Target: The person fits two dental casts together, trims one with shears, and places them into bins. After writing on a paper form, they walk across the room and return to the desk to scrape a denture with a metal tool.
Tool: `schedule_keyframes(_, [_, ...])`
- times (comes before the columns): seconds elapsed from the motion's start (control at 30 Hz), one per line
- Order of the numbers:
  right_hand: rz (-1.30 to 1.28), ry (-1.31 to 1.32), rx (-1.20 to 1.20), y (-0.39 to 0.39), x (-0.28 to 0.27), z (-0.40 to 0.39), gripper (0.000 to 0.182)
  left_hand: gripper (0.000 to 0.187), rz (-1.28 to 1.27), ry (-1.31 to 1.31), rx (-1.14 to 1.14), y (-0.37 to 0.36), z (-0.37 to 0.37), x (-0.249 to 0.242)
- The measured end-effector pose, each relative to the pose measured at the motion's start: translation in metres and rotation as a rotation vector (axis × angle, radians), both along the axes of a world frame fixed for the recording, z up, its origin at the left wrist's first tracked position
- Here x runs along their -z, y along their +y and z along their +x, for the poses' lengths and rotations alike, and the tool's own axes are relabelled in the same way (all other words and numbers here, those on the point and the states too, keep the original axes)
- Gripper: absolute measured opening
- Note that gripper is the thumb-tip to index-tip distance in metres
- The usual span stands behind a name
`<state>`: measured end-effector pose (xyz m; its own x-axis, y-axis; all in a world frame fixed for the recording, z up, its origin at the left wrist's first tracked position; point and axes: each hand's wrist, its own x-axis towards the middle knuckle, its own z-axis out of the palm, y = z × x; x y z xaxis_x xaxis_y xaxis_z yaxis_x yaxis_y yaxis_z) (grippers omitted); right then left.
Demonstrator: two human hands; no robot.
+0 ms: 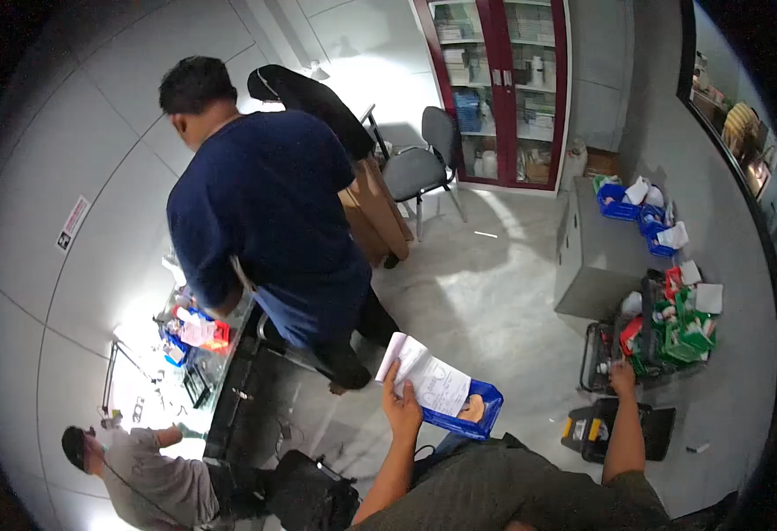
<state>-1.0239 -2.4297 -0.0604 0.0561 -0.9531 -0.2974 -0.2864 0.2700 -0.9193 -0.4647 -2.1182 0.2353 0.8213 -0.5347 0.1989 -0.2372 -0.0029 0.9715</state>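
Observation:
My left hand (402,411) is closed on a small blue plastic tray (492,413) and a printed paper slip with handwriting (446,388). The slip lies over the tray's left part, its top end curled up. Inside the tray rests a tan, rounded piece (472,409) that looks like a dental cast. Out to the right, my right hand (621,378) is at the near edge of a black cart (594,358). Its fingers are too small to make out. Green baskets (689,338) and a red basket (631,336) with papers sit on the cart.
A grey cabinet (583,265) bears blue trays (617,203). A black and yellow toolbox (596,431) stands on the floor. Three people are at left: one in navy (265,212), one in black (335,115), one seated (158,473) at a lit bench. A grey chair (415,168) stands behind.

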Motion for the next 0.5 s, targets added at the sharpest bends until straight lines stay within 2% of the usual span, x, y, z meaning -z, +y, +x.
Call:
schedule_keyframes(0.07, [-0.209,0.259,0.063,-0.021,-0.060,0.086,0.013,0.043,0.023,-0.019,0.001,-0.033,0.027,0.005])
schedule_keyframes(0.1, [-0.209,0.259,0.076,-0.022,-0.070,0.118,0.013,0.042,0.028,-0.032,-0.003,-0.057,0.042,0.007])
schedule_keyframes(0.2, [0.031,0.256,-0.099,-0.016,-0.071,0.153,0.013,0.043,0.041,-0.032,-0.020,-0.120,0.077,-0.001])
schedule_keyframes(0.23, [0.153,0.291,-0.169,-0.010,-0.047,0.158,0.013,0.043,0.048,-0.070,-0.022,-0.144,0.092,-0.008])
schedule_keyframes(0.27, [0.338,0.317,-0.182,0.003,-0.006,0.146,0.027,0.044,0.079,-0.115,-0.023,-0.164,0.105,-0.010])
schedule_keyframes(0.3, [0.414,0.357,-0.271,0.019,0.078,0.104,0.027,0.045,0.039,-0.068,-0.011,-0.188,0.116,-0.016])
schedule_keyframes(0.33, [0.484,0.624,-0.957,0.034,0.123,0.067,0.025,0.044,0.038,-0.084,-0.001,-0.211,0.127,-0.020])
schedule_keyframes(0.37, [0.588,0.730,-0.860,0.069,0.079,0.074,0.025,0.044,0.035,-0.101,0.012,-0.233,0.138,-0.024])
schedule_keyframes(0.4, [0.715,0.669,-0.614,0.083,0.036,0.091,0.025,0.043,0.027,-0.106,0.026,-0.255,0.148,-0.026])
schedule_keyframes(0.5, [0.784,0.630,-0.497,0.063,-0.008,0.124,0.024,0.041,0.022,-0.116,0.076,-0.316,0.175,-0.044])
